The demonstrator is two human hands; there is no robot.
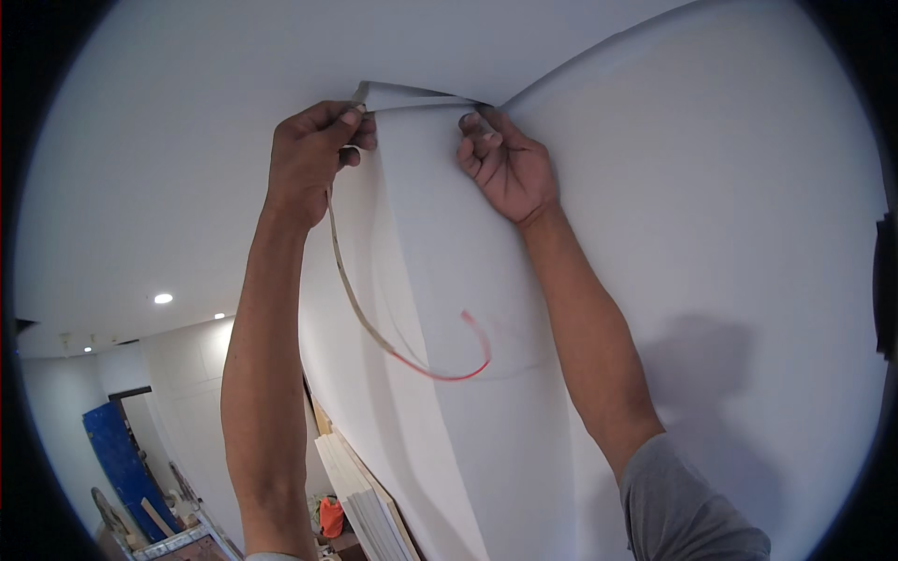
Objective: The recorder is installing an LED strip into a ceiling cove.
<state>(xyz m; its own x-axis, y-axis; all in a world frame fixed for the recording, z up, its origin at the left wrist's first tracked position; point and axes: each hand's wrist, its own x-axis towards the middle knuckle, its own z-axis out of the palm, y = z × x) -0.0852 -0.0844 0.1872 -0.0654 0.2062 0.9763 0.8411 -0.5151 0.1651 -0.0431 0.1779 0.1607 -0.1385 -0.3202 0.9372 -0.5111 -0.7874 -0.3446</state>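
By the ceiling (187,168), a strip (421,102) runs between the left hand (311,154), pinched tight, seemingly on the wire (348,290) that dangles, and the right hand (514,178), half curled, its hold unclear; uneven pulling could kink the strip or jerk the wire loose

An indoor room in the middle of building or fitting-out work – whether a home or an office, I cannot tell. The plain white wall (748,234) and ceiling (168,140) look finished, with round recessed lights (164,298) overhead, yet a cable (360,323) with a red end hangs loose, pale boards (355,491) lean in a stack, and a metal frame (182,542) stands near a tall blue panel (126,458)
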